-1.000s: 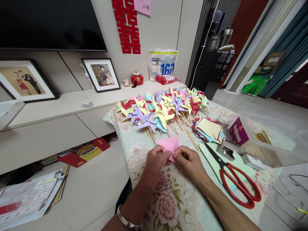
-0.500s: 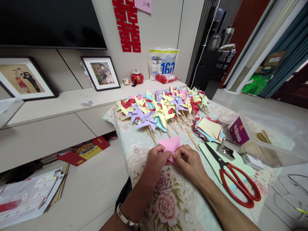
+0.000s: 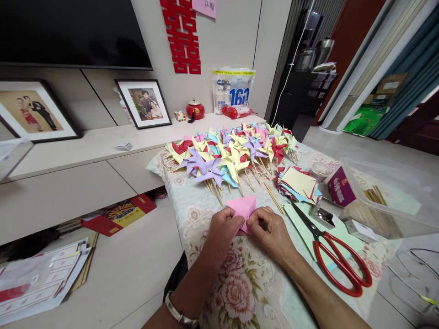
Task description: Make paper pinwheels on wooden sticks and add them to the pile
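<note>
Both my hands pinch a folded pink paper square [image 3: 243,206] over the floral tablecloth [image 3: 240,283]. My left hand [image 3: 221,230] grips its left edge with closed fingers. My right hand [image 3: 270,230] pinches its right lower corner. Just beyond the paper lies a heap of finished paper pinwheels [image 3: 229,153] on wooden sticks, in yellow, purple, red, blue and pink.
A stack of coloured paper squares [image 3: 298,183] lies to the right, with red-handled scissors [image 3: 334,256] nearer me. A clear plastic box [image 3: 384,201] holds sticks, beside a purple box [image 3: 339,187]. A TV shelf with framed photos [image 3: 144,104] runs along the left; papers [image 3: 41,278] lie below.
Hardly anything has moved. My fingers shifted slightly on the pink paper, and the view rose a touch.
</note>
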Action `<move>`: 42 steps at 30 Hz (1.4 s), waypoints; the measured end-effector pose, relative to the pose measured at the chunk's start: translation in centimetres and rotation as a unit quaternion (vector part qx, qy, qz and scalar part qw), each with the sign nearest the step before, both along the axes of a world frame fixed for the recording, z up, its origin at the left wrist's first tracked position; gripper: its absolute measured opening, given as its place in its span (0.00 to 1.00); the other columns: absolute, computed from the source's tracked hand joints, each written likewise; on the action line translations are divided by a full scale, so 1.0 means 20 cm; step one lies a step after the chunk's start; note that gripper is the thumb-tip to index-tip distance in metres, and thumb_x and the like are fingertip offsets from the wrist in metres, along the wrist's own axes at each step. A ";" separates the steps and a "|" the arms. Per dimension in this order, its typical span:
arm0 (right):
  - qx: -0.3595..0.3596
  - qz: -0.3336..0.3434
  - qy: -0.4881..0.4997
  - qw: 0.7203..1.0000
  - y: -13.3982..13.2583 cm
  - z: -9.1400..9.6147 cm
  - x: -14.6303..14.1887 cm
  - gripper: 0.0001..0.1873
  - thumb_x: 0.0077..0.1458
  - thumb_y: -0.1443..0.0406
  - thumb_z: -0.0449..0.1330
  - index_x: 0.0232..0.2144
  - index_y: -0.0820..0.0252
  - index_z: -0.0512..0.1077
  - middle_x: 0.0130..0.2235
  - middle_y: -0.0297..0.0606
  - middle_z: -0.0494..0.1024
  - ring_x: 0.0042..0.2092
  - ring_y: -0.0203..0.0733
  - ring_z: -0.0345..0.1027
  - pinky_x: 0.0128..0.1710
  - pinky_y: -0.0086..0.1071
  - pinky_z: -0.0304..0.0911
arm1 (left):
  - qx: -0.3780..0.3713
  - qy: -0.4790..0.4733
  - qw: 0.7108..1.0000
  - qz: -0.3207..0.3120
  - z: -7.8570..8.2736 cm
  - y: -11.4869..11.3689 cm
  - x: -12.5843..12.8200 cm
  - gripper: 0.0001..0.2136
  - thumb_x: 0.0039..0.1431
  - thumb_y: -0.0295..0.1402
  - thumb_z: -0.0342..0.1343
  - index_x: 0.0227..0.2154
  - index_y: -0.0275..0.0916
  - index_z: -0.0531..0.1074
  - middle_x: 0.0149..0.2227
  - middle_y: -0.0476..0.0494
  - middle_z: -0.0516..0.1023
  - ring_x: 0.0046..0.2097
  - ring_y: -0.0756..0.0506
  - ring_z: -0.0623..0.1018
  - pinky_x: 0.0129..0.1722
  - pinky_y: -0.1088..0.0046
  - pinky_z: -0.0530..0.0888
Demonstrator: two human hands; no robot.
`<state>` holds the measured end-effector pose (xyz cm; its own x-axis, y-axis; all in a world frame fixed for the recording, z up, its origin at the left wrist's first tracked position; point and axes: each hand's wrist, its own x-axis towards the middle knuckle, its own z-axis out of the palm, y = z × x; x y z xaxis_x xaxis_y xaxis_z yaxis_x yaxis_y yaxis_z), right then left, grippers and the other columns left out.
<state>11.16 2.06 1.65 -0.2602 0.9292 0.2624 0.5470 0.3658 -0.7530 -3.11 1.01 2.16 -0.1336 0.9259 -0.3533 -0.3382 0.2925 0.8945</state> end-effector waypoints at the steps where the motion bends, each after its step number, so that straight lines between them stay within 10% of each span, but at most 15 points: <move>1: 0.000 0.002 0.003 1.000 0.00 0.00 0.00 0.11 0.56 0.64 0.57 0.22 0.56 0.67 0.26 0.35 0.73 0.32 0.42 0.64 0.34 0.35 0.56 | -0.001 0.002 1.000 -0.001 0.00 0.00 0.00 0.06 0.36 0.29 0.61 0.14 0.39 0.68 0.15 0.55 0.68 0.20 0.52 0.68 0.22 0.76 0.71; 42: 0.003 -0.020 0.017 1.000 0.00 0.00 0.00 0.09 0.52 0.66 0.56 0.21 0.57 0.68 0.23 0.33 0.69 0.30 0.42 0.62 0.32 0.34 0.54 | 0.031 0.099 0.993 -0.053 -0.08 -0.01 0.00 0.07 0.40 0.34 0.58 0.17 0.40 0.65 0.16 0.56 0.65 0.19 0.53 0.63 0.19 0.77 0.57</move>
